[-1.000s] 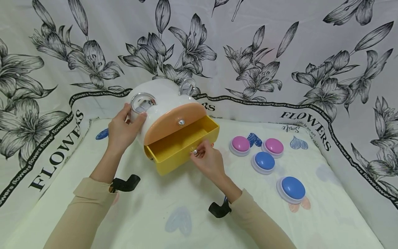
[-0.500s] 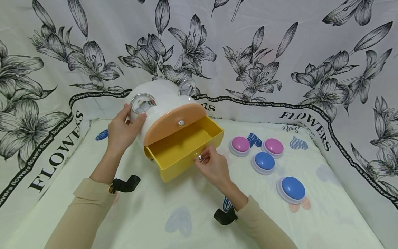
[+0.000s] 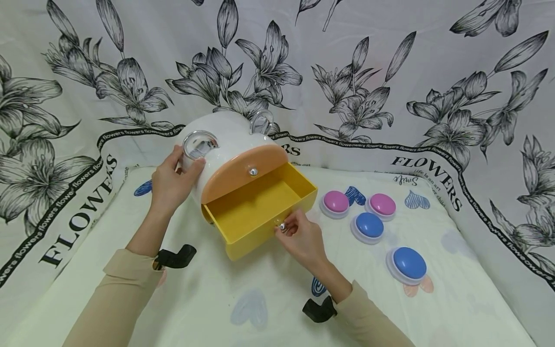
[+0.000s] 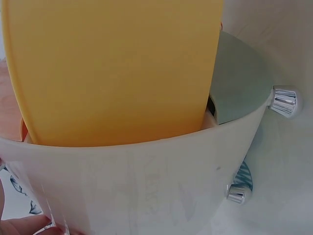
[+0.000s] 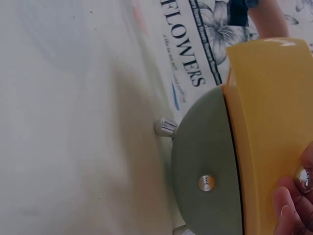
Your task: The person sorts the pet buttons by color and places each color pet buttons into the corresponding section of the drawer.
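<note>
A rounded white mini drawer cabinet (image 3: 223, 130) has chrome ring-shaped pieces on top and an orange upper drawer (image 3: 234, 174), which is closed. Below that, the yellow middle drawer (image 3: 249, 243) is pulled far out, with nothing inside it. My left hand (image 3: 171, 185) grips the cabinet's left side by a chrome ring (image 3: 199, 144), thumb in front and fingers behind. Thumb and fingers of my right hand (image 3: 305, 241) pinch the silver knob (image 3: 282, 226) on the yellow drawer. A closed green lower drawer (image 5: 208, 142) shows in the right wrist view.
To the right lie two pink push buttons (image 3: 336, 201) and two blue push buttons (image 3: 369, 224) on white bases. A pale patterned cloth (image 3: 204, 308) covers the surface, and a floral curtain (image 3: 355, 29) rises behind. Short chrome feet (image 4: 286, 101) stick out below the cabinet.
My right hand has drawn the yellow drawer further out, toward the lower right, by its knob. My left hand and the cabinet have stayed in place.
</note>
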A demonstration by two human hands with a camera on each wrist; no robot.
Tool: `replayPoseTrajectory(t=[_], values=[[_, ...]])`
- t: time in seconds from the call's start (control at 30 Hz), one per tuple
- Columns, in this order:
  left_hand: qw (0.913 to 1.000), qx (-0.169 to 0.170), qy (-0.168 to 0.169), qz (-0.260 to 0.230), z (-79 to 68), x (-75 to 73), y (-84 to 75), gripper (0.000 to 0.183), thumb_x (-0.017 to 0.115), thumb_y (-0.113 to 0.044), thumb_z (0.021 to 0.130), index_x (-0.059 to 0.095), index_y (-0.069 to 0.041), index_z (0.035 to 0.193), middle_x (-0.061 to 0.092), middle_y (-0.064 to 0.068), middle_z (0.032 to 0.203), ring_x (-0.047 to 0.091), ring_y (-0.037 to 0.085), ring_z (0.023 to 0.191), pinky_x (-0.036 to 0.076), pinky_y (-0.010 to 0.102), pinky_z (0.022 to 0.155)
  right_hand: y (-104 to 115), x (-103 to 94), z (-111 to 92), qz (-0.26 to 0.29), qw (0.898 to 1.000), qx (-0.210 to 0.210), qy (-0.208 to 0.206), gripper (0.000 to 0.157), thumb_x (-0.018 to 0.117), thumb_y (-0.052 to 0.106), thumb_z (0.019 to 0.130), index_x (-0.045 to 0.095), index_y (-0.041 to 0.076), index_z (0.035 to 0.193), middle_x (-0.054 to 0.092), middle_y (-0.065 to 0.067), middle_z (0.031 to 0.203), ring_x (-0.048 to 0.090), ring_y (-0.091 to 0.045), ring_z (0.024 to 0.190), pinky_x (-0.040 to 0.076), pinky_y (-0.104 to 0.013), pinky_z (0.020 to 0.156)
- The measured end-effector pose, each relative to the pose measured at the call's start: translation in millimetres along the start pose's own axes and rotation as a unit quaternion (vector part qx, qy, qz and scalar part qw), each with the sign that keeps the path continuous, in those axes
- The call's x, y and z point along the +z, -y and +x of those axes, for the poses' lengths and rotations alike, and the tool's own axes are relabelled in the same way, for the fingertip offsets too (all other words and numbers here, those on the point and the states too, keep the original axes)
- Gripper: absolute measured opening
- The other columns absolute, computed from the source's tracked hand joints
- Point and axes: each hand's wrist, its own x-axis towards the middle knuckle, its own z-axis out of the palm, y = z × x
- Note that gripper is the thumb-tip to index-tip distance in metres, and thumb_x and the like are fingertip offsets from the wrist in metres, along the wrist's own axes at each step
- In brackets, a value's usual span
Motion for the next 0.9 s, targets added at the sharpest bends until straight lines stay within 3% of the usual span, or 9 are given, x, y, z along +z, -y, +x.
replayPoseTrajectory(t=[0.9], values=[[1.0, -0.004, -0.001, 0.001, 0.3, 0.4, 0.6, 0.072, 0.056, -0.05, 0.086, 0.032, -0.016, 0.144, 0.023, -0.001, 0.151, 0.027, 0.022, 0.136, 0.037, 0.044, 0.102, 0, -10.4, -16, -0.011, 1.0, -0.015, -0.012, 0.027, 0.077, 0.013, 0.072, 0.052, 0.01, 0.081, 0.059, 0.003, 0.067, 0.053, -0.004, 0.058, 0.049, -0.014, 0.053]])
